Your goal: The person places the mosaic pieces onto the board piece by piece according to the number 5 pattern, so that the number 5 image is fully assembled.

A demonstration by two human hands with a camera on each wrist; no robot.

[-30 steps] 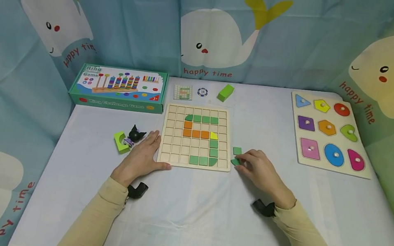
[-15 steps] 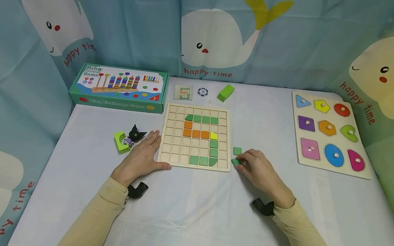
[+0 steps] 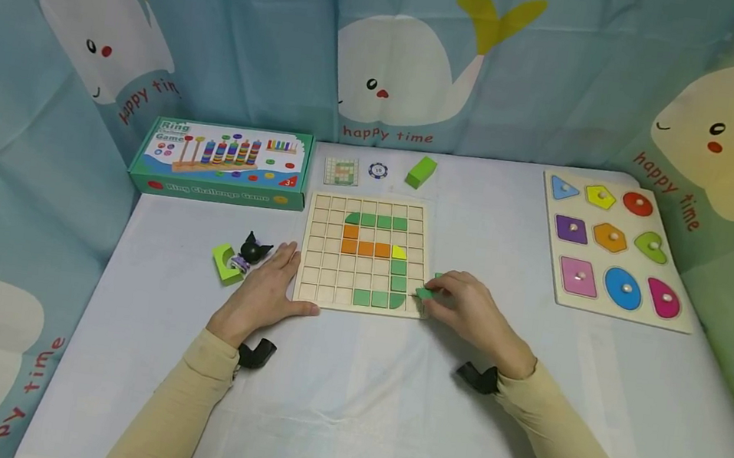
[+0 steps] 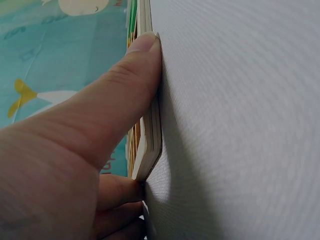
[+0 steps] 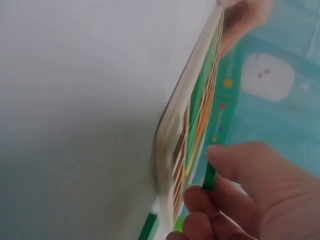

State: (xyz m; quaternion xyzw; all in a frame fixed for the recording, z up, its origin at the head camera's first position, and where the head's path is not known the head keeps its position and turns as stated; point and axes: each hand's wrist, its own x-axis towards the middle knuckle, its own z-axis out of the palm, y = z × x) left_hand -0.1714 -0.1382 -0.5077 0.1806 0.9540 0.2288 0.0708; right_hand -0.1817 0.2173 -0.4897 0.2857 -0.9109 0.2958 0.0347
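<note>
A wooden grid board lies flat, with green, orange and yellow tiles set in some of its squares. My right hand pinches a green tile between thumb and fingers, over the board's right edge; the right wrist view shows the same tile seen edge-on. Another green tile lies on the table beside the board, mostly hidden by the hand in the head view. My left hand rests against the board's near left corner, its thumb along the front edge and its fingers along the left side.
A lime-green block and a small black-headed figure sit left of my left hand. Behind the board are a pattern card, a chip, a green block and a Ring Challenge Game box. A shape puzzle lies right.
My right hand has lifted the green tile off the table and moved left with it to the board's right edge. My left hand has stayed in place.
</note>
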